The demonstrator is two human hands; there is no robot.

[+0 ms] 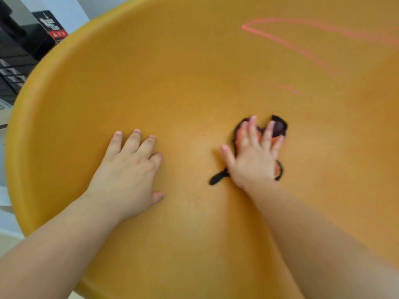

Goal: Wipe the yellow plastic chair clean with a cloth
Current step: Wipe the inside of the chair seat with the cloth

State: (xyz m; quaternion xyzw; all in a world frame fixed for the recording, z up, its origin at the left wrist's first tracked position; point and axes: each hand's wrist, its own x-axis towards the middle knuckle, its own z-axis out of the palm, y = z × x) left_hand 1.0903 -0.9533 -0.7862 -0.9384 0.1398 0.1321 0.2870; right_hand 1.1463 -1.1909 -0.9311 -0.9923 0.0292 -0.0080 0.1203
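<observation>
The yellow plastic chair [194,61] fills almost the whole view, its curved surface seen from close up. My left hand [127,169] rests flat on it at the lower left, fingers spread and straight. My right hand [254,152] presses a small orange cloth with dark edges [278,128] flat against the chair with straight fingers. Most of the cloth is hidden under the palm; a dark strip of it sticks out by the wrist. Pink-red marker lines [287,43] run across the chair at the upper right, with a shorter streak below them.
The chair's rounded rim [17,117] curves down the left side. Beyond it at the upper left stand dark boxes or shelving [26,39] and a pale wall. A faint red smudge [201,133] lies on the chair between my hands.
</observation>
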